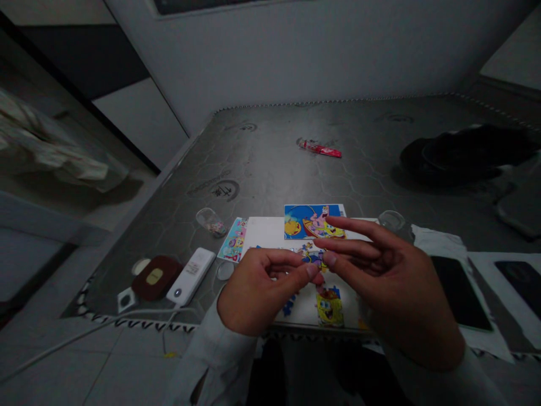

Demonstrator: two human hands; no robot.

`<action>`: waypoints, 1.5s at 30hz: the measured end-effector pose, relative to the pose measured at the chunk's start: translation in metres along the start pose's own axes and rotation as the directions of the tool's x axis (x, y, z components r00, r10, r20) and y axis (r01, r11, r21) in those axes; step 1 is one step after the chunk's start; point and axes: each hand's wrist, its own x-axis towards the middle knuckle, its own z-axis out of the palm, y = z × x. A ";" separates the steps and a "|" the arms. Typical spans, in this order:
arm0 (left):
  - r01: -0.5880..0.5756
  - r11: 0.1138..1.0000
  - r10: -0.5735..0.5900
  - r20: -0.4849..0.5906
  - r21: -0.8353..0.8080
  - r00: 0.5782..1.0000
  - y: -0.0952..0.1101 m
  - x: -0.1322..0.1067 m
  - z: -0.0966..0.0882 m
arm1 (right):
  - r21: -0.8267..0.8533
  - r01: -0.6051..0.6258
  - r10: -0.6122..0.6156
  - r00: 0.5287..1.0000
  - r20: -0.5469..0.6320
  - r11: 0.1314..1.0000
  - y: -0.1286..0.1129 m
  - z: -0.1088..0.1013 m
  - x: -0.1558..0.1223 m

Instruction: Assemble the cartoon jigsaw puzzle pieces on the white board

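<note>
My left hand is closed in a pinch on a small blue and purple jigsaw piece above a white board. Touching the same small cluster, my right hand pinches with thumb and forefinger, its other fingers stretched forward. Whether one piece or a few joined ones are held is hard to make out. Below the hands lies a joined yellow cartoon section of the puzzle, and loose blue pieces show beside my left thumb. A colourful picture card lies at the board's far edge.
Left of the board are a second picture card, a clear cup, a white power bank and a brown case. A phone lies right. Farther back are a red packet and a black bag.
</note>
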 end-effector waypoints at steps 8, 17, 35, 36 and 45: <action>0.005 1.000 -0.005 -0.015 -0.003 1.000 0.004 -0.001 0.001 | 0.013 -0.009 0.009 1.000 -0.004 1.000 -0.001 0.001 0.000; 0.042 0.998 -0.044 -0.040 -0.038 0.998 0.006 0.000 0.002 | 0.012 -0.030 0.030 1.000 -0.007 0.999 0.000 -0.001 0.001; 0.003 0.999 -0.005 -0.059 -0.040 0.998 0.004 -0.001 0.000 | -0.022 -0.042 0.042 0.999 -0.006 0.999 -0.001 -0.001 0.002; -0.007 0.999 0.005 -0.051 -0.036 0.999 0.004 -0.001 0.001 | -0.016 -0.039 0.039 0.999 -0.008 0.999 -0.001 -0.001 0.002; 0.003 0.998 0.009 -0.173 0.069 0.985 0.003 0.000 -0.002 | -0.031 -0.046 0.046 0.999 0.012 0.998 0.000 -0.006 0.001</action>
